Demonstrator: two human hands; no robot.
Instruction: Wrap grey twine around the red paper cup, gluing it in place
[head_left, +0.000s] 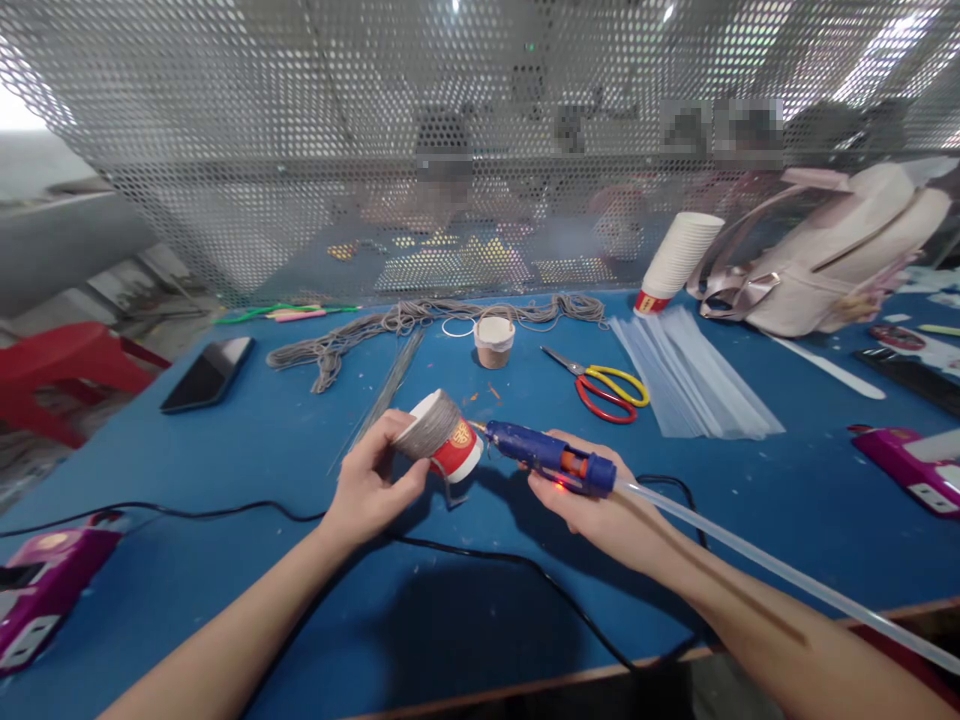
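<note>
My left hand (375, 475) grips a red and white paper cup (459, 455) tipped on its side, its open end up and to the left. Grey cord (433, 425) is wound around the part nearer the rim, and a loose end hangs below the cup. In my right hand (585, 500) is a blue hot glue gun (551, 455) with a small red light lit. Its nozzle is close to the cup's red band; whether they touch I cannot tell. A long clear glue stick (780, 565) sticks out of the gun's back.
Scissors (600, 388), a small cup with a white rim (494, 342) and bundled grey cord (390, 325) lie beyond my hands. Clear strips (690, 375), stacked paper cups (679, 262) and a backpack (832, 255) are at right. A phone (210, 373) lies left; a black cable (480, 550) crosses the blue table.
</note>
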